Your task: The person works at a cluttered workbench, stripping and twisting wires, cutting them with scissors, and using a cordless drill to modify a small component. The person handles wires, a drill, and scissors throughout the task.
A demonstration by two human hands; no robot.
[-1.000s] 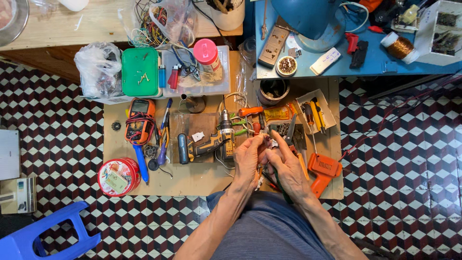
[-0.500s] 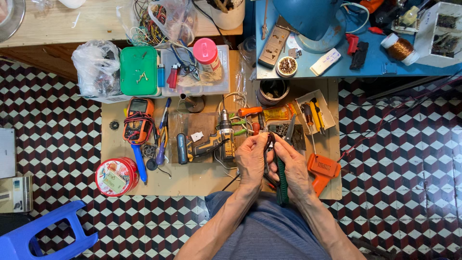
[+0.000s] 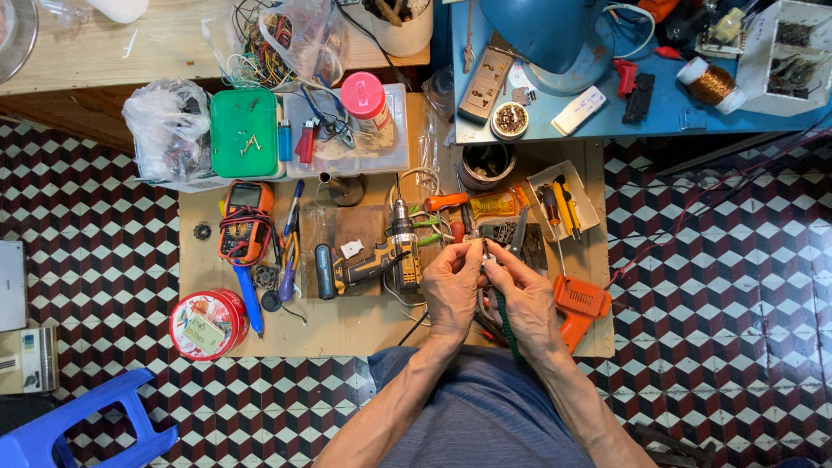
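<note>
My hands meet over the middle of a low wooden work board (image 3: 364, 325). My right hand (image 3: 527, 299) is closed around green-handled pliers (image 3: 506, 322); the handle runs down under the palm and the jaws point up between my fingertips. With its finger and thumb, my left hand (image 3: 451, 290) pinches a small part (image 3: 482, 253) at the plier jaws. The part is too small to make out. A cordless drill (image 3: 381, 260) lies just left of my left hand.
An orange gun-shaped tool (image 3: 582, 303) lies by my right wrist. An orange multimeter (image 3: 245, 221) and a red round tin (image 3: 208, 323) sit at the board's left. A cardboard tray of screwdrivers (image 3: 563, 204), a metal can (image 3: 485, 165), a green box (image 3: 244, 132) and a blue stool (image 3: 87, 425) are around.
My hands have drawn closer together. The green plier handle, unseen a second ago, now shows under my right palm. Nothing else on the board moved.
</note>
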